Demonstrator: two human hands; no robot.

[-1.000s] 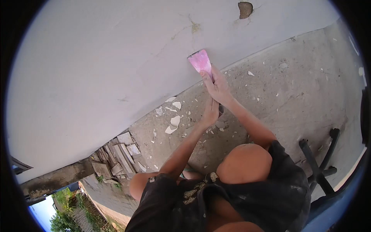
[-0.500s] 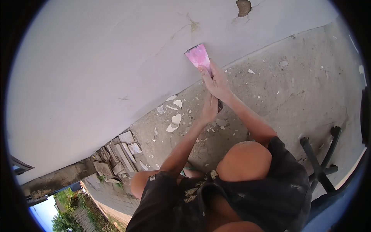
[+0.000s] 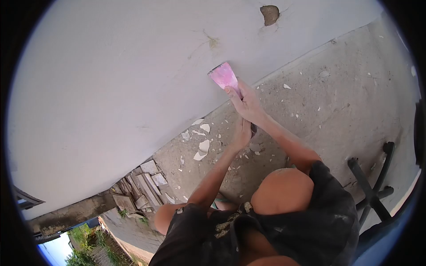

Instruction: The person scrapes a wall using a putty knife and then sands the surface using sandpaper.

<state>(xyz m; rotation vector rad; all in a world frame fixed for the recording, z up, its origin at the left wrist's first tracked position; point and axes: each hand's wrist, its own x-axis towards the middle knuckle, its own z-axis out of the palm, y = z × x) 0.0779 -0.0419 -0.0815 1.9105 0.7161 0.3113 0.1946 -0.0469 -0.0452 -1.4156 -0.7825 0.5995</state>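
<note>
My right hand (image 3: 249,104) is closed around a scraper with a wide pink-smeared blade (image 3: 225,76), its thumb along the blade's base. The blade's dark edge lies at the pale wall (image 3: 111,80), below a small cracked patch (image 3: 213,42); whether it touches cannot be made out. Just under the right hand, my left hand (image 3: 242,133) is closed at the lower end of the scraper, where a dark rounded end (image 3: 254,128) shows beside it. Some left fingers are hidden.
A hole (image 3: 270,15) marks the wall higher up. White flakes (image 3: 202,150) litter the concrete floor (image 3: 310,115). Stacked tile and board pieces (image 3: 148,186) lie by the wall at lower left. A black chair base (image 3: 372,195) stands at right, near my knee.
The whole view has shifted, so the wall marks and floor sit lower in the picture. Against the wall, the scraper has moved only slightly to the right; both hands keep their hold.
</note>
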